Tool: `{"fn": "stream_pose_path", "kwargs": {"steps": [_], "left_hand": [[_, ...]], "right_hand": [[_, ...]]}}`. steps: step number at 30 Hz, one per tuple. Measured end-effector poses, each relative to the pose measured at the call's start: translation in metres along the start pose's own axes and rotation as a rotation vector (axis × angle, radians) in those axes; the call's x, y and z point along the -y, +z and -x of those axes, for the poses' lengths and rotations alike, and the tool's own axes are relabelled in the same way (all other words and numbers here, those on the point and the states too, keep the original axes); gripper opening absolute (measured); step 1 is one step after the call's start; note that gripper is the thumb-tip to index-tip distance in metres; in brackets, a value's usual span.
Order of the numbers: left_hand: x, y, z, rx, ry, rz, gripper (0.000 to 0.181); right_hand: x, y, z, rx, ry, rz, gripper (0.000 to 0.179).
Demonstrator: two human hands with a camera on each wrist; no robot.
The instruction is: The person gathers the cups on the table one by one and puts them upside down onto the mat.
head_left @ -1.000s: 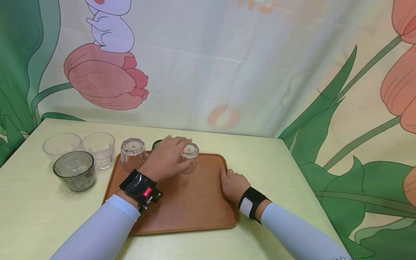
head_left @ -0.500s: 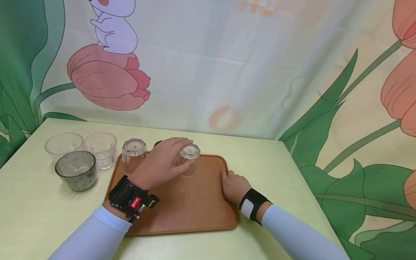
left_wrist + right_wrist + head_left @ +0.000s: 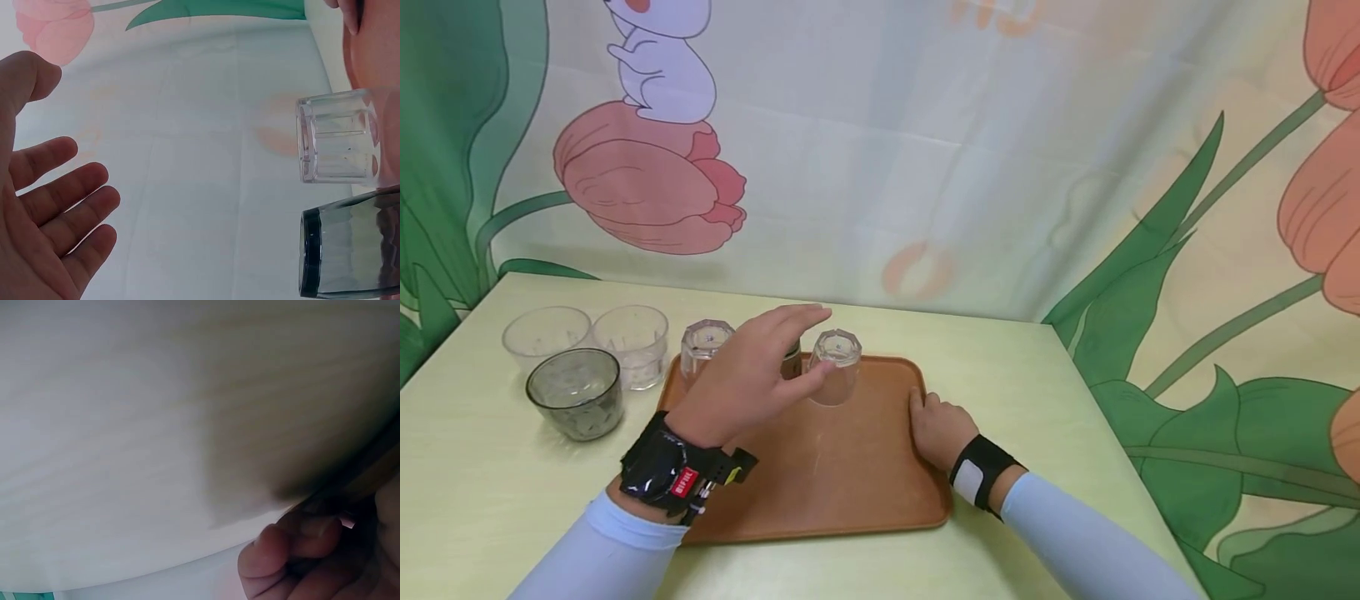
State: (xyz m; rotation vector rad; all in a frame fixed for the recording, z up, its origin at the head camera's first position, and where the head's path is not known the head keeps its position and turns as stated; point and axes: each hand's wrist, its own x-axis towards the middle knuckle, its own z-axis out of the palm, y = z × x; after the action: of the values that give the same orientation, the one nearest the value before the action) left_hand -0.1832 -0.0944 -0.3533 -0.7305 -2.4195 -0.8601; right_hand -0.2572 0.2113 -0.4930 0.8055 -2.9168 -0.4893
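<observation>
Off the tray's left side, two clear cups (image 3: 638,367) stand on the tabletop (image 3: 1007,367), with a smoky cup (image 3: 576,400) in front of them, all mouth up, just as they did a second ago. At the tray's back left corner an upturned clear glass (image 3: 702,342) is partly hidden, more so than half a second ago, because the left hand (image 3: 748,375) has pulled back across it. That hand's fingers are nearly straight, the thumb well apart from them, and they hold nothing; earlier they were on the glass farther right. The left forearm also blocks my sight of the tray's front left part. Near the tray's back edge, a dark glass (image 3: 792,362) shows more than before behind the hand. Right of it, also on the tray, the other upturned clear glass (image 3: 838,379) now stands free. The brown tray (image 3: 835,467) itself lies flat, and at its right edge the right hand (image 3: 942,427) keeps its fingers curled round the rim.
</observation>
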Motion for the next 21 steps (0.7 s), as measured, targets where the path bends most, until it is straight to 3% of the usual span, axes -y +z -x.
{"fn": "stream_pose_path", "kwargs": {"steps": [14, 21], "left_hand": [[0.005, -0.01, 0.01, -0.067, -0.003, -0.02, 0.063], [0.006, -0.013, 0.013, -0.089, 0.012, -0.02, 0.062]], "right_hand": [[0.0, 0.002, -0.002, -0.01, -0.011, 0.012, 0.045], [-0.004, -0.002, 0.0, 0.027, -0.023, -0.075, 0.05]]}}
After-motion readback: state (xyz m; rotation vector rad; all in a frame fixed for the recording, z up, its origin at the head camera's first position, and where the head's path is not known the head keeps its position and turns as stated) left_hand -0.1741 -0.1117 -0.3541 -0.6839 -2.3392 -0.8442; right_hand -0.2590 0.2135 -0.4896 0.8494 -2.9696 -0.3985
